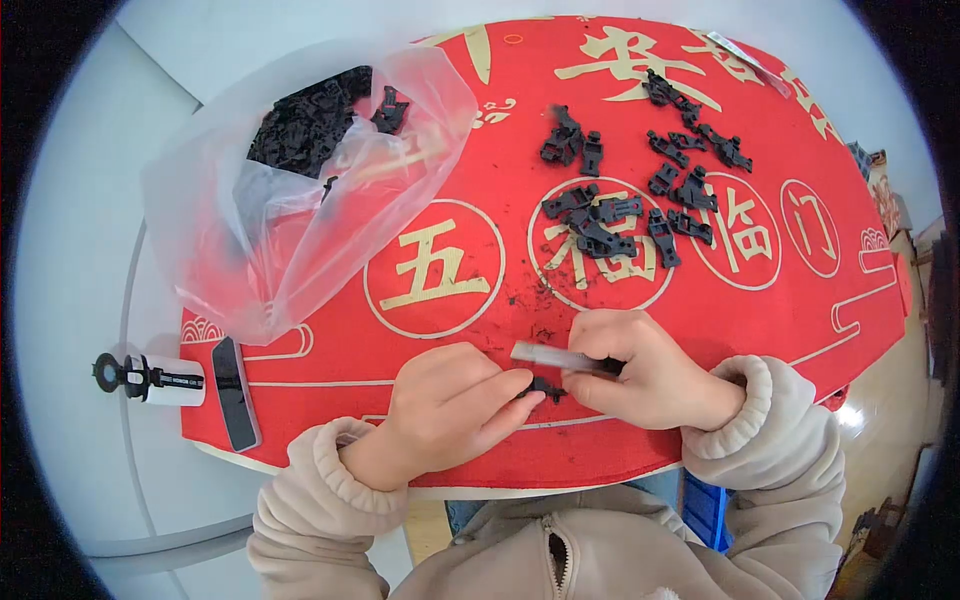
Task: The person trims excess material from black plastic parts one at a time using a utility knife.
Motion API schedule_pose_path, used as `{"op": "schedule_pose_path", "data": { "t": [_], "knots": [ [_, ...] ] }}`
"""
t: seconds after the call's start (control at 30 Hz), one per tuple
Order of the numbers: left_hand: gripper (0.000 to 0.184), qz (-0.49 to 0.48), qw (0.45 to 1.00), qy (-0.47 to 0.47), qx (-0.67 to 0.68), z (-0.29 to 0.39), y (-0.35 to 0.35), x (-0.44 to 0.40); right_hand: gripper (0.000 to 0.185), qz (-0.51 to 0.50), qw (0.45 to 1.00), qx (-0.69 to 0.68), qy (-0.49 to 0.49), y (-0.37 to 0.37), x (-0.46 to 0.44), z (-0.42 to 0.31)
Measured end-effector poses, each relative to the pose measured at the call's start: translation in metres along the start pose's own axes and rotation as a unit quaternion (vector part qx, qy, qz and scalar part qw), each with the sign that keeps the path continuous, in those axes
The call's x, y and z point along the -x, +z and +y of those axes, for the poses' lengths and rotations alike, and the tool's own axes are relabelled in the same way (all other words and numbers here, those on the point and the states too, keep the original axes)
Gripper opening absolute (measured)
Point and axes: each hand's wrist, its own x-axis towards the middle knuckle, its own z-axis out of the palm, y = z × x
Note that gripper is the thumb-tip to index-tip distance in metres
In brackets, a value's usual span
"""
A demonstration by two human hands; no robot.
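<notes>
Close to the mat's front edge, my left hand (447, 405) pinches a small black plastic part (545, 388) between thumb and fingers. My right hand (645, 372) is closed around what looks like a utility knife (545, 356), its flat grey end pointing left just above the part. My right thumb is close to the part; whether it touches is hard to tell. Dark shavings (541, 333) lie on the red mat in front of my hands. Farther off sits a loose group of similar black plastic parts (605, 240).
A clear plastic bag (330, 270) holding many black parts (310, 125) stands at the back left. A phone (235, 392) lies at the left mat edge, beside a white cylinder with a black strap (172, 381). The red mat (330, 400) covers the table.
</notes>
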Motion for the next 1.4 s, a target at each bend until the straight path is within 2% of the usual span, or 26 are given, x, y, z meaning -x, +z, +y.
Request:
{"op": "schedule_pose_path", "data": {
  "t": [0.03, 0.13, 0.17, 0.27, 0.3, 0.4, 0.43, 0.53, 0.57, 0.67, 0.7, 0.8, 0.87, 0.97, 1.07, 1.17, 1.3, 1.4],
  "knots": [
    [0.026, 0.001, 1.000, 0.009, 0.005, 0.000, 0.001, 0.000, 0.006, 0.006, 1.000, -0.018, -0.003, 0.000, 0.000, 0.001],
    [0.024, -0.010, 1.000, -0.010, 0.010, 0.000, 0.000, -0.002, 0.008, 0.076, 0.982, -0.121, 0.122, -0.001, 0.000, -0.001],
    [0.022, -0.017, 1.000, -0.025, 0.010, 0.001, -0.001, -0.003, 0.011, 0.084, 0.962, -0.179, 0.190, -0.006, -0.001, -0.010],
    [0.017, -0.027, 0.982, -0.170, 0.074, -0.005, 0.000, 0.000, 0.013, 0.135, 0.932, -0.261, 0.214, -0.011, -0.003, -0.011],
    [0.013, 0.000, 0.970, -0.205, 0.130, -0.005, 0.001, -0.001, 0.011, 0.123, 0.928, -0.282, 0.212, -0.012, -0.002, -0.008],
    [0.013, 0.009, 0.958, -0.241, 0.152, -0.009, 0.004, 0.000, 0.010, 0.017, 0.945, -0.220, 0.242, -0.010, -0.003, -0.018],
    [0.013, 0.005, 0.959, -0.237, 0.153, -0.009, 0.004, 0.000, 0.008, -0.017, 0.968, -0.192, 0.163, -0.005, 0.000, -0.006],
    [0.013, -0.001, 0.960, -0.231, 0.157, -0.009, 0.004, 0.000, 0.007, -0.023, 0.994, -0.085, 0.069, 0.001, 0.003, 0.005],
    [0.013, 0.000, 0.960, -0.233, 0.159, -0.009, 0.004, 0.000, 0.004, -0.001, 0.992, -0.112, 0.052, 0.004, 0.002, 0.008],
    [0.011, 0.014, 0.946, -0.262, 0.190, -0.008, 0.007, 0.002, 0.012, 0.020, 0.965, -0.172, 0.196, -0.003, 0.000, -0.006],
    [0.010, 0.020, 0.939, -0.277, 0.204, -0.008, 0.007, 0.003, 0.011, 0.031, 0.963, -0.182, 0.196, -0.004, -0.001, -0.007],
    [0.009, 0.031, 0.873, -0.375, 0.311, -0.006, 0.006, 0.004, 0.010, 0.048, 0.954, -0.206, 0.210, -0.007, -0.001, -0.007],
    [0.009, 0.030, 0.841, -0.403, 0.360, -0.010, 0.005, 0.006, 0.011, 0.040, 0.947, -0.215, 0.236, -0.008, -0.001, -0.007],
    [0.009, 0.023, 0.810, -0.435, 0.393, -0.014, 0.004, 0.004, 0.012, 0.038, 0.948, -0.241, 0.206, -0.005, -0.001, -0.011],
    [0.009, 0.015, 0.788, -0.455, 0.414, -0.015, 0.003, 0.002, 0.011, 0.026, 0.969, -0.207, 0.129, 0.004, 0.000, -0.001],
    [0.009, 0.009, 0.770, -0.452, 0.450, -0.018, 0.003, 0.003, 0.012, -0.007, 0.950, -0.232, 0.211, -0.003, -0.001, -0.006],
    [0.009, 0.001, 0.762, -0.440, 0.475, -0.013, 0.004, 0.003, 0.012, 0.002, 0.906, -0.316, 0.282, -0.011, -0.004, -0.012],
    [0.014, 0.004, 0.799, -0.389, 0.458, -0.010, 0.005, 0.004, 0.010, 0.014, 0.866, -0.405, 0.294, -0.012, -0.002, -0.005]
  ]
}}
